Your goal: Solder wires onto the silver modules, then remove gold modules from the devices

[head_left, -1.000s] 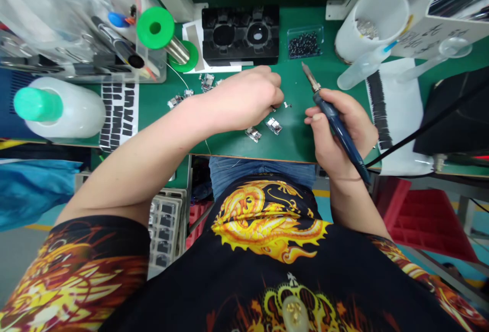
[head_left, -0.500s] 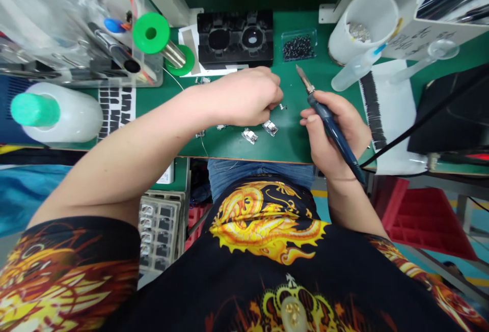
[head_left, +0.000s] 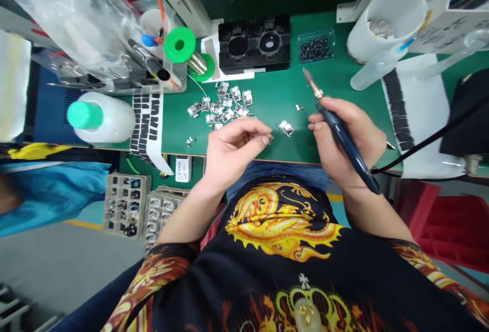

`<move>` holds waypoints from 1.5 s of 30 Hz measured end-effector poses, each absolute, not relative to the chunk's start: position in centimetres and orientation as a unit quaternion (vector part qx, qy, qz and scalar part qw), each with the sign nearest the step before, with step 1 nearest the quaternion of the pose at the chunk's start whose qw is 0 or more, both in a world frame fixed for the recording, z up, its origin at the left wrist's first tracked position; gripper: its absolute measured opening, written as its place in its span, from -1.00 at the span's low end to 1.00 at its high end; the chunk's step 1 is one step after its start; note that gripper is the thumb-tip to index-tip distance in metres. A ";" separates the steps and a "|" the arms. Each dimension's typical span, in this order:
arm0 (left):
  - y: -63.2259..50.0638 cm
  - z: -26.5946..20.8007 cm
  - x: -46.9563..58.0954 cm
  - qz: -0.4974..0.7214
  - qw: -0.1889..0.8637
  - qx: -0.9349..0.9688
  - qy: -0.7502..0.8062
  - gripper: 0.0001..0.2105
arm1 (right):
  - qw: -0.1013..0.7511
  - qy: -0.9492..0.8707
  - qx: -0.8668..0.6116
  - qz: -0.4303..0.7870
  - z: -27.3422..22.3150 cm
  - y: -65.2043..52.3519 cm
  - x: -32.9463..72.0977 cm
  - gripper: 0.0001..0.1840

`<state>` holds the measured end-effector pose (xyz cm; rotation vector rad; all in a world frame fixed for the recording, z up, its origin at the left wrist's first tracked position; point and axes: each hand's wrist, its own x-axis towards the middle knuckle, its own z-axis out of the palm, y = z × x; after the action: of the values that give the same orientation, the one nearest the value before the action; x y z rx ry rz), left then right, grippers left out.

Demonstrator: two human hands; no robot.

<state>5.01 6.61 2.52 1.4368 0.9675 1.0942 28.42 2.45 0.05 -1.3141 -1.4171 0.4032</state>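
My left hand (head_left: pixel 235 151) is low over the bench near its front edge, thumb and forefinger closed on a small silvery metal part (head_left: pixel 271 139), mostly hidden by the fingertips. Just right of it lies another silvery metal part (head_left: pixel 286 128), flat on the green mat. My right hand (head_left: pixel 346 138) grips a dark blue soldering iron (head_left: pixel 340 133) like a pen, its tip pointing up and away, clear of the parts. A tiny metal piece (head_left: pixel 299 107) rests between the hands. Behind my left hand spreads a cluster of similar metal parts (head_left: pixel 225 103).
A green solder spool (head_left: pixel 179 45) stands back left, beside a black holder (head_left: pixel 254 44). A clear box (head_left: pixel 316 47) holds small black pieces. At right are a white cup (head_left: pixel 385 24) and a squeeze bottle (head_left: pixel 378 70); at left, a green-capped bottle (head_left: pixel 101 117). A blue sleeve (head_left: pixel 57 189) shows far left.
My left hand has drawn back toward the front edge, uncovering the cluster, and now pinches one metal part. My right hand keeps the soldering iron much as before. The view has shifted left.
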 end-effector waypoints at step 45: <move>5.7 1.3 4.3 0.387 0.102 0.893 0.206 -0.51 | 0.560 -0.604 -0.500 0.270 -0.2 2.1 25.0 -0.74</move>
<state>4.26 5.69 1.34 2.6367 0.6088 1.1444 25.02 2.06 -0.18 -1.1777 -1.4231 0.6353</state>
